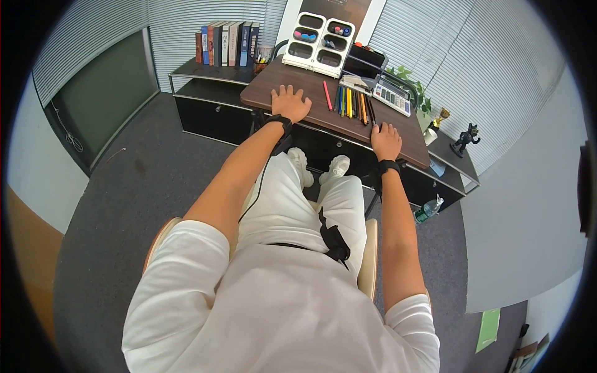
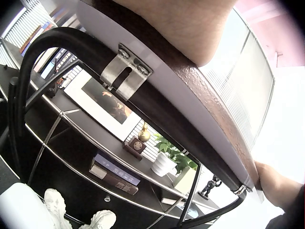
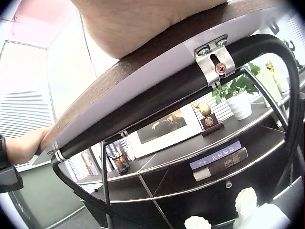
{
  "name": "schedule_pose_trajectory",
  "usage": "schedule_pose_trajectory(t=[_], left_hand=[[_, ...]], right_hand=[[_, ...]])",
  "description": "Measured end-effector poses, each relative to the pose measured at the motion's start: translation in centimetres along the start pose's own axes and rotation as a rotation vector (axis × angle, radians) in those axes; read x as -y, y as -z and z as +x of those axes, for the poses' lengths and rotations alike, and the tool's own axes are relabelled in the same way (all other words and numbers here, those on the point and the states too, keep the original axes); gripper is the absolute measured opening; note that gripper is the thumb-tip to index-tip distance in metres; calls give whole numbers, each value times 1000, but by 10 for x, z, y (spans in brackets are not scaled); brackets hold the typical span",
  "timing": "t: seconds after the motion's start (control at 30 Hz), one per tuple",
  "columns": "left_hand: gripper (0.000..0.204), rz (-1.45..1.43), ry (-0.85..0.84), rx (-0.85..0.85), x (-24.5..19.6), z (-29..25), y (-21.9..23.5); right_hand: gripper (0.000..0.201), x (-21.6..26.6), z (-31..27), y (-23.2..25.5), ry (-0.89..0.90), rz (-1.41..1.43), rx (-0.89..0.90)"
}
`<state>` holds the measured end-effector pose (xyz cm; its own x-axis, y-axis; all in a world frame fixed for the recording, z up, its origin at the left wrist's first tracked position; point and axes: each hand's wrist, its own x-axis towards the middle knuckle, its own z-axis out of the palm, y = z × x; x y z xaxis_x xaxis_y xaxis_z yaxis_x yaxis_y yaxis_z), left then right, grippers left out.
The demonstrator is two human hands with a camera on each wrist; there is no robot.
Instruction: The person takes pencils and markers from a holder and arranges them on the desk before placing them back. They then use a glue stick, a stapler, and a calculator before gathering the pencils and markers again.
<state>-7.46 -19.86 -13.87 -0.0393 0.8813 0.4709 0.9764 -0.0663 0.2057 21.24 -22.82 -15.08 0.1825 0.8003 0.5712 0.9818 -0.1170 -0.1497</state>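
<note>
My left hand [image 1: 291,102] rests palm down on the near left of the brown tabletop [image 1: 267,87], its fingers spread. At the front edge further right lies my right hand [image 1: 386,142], fingers extended and the thumb close to the dark end of a pencil. Between the hands is a row of colored pencils [image 1: 350,102], with a pink pencil-like stick [image 1: 328,96] apart on its left. Both wrist views show the heel of the left hand [image 2: 190,33] and of the right hand [image 3: 133,24] on the table's rim; neither hand holds anything.
Behind the pencils stand a white compartment organizer [image 1: 287,61] with small colored items and a white calculator [image 1: 392,98]. A low black shelf [image 1: 205,112] behind the table carries books [image 1: 227,45], a trophy [image 1: 440,117] and a dark figurine [image 1: 465,138]. A bottle [image 1: 428,210] stands on the floor.
</note>
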Motion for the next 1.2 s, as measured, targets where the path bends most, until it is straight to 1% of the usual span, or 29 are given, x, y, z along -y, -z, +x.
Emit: schedule_pose_trajectory(t=[0.17, 0.5, 0.63, 0.73, 0.8, 0.87, 0.9, 0.93, 0.97, 1.0, 1.03, 1.1, 1.13, 1.17, 1.2], left_hand=[[53, -2, 4, -7, 0, 0, -1], [52, -17, -3, -21, -2, -4, 1], [53, -8, -8, -14, 0, -1, -4], [55, -2, -1, 15, -2, 0, 1], [56, 6, 2, 46, 0, 3, -6], [65, -57, 21, -8, 1, 5, -11], [65, -54, 21, 0, 2, 3, -12], [70, -59, -16, -157, 2, 2, -13], [77, -65, -54, -313, 2, 0, -14], [83, -68, -116, -355, 4, 1, -14], [83, -67, -118, -346, 4, 0, -15], [80, -76, -130, -403, 3, -2, -11], [78, -50, -106, -289, 3, -2, -9], [78, -50, -108, -282, 1, 0, -1], [78, -37, -53, 21, -1, 4, 10]], right_hand=[[50, 0, -1, 0, 3, -4, -7], [47, -2, -3, 0, 58, -8, -83], [47, 0, -2, 0, 24, 12, -70], [48, 0, -2, 1, 16, -4, -20], [50, -1, 0, 2, 11, -1, 34], [53, 0, 2, 2, -9, 5, 34], [57, 2, 1, 2, -27, 12, 28], [64, 4, -1, 1, -60, -19, -40], [64, 3, -1, -1, -63, -19, -32], [65, 3, -2, -3, 5, -110, -164], [65, 1, -2, -5, 74, -202, -295], [66, 2, 1, 0, 60, -191, -263], [67, 2, 5, 9, -1, -92, 31], [67, 4, 7, 20, -62, 9, 324], [66, 4, 10, 25, -72, -5, 402]])
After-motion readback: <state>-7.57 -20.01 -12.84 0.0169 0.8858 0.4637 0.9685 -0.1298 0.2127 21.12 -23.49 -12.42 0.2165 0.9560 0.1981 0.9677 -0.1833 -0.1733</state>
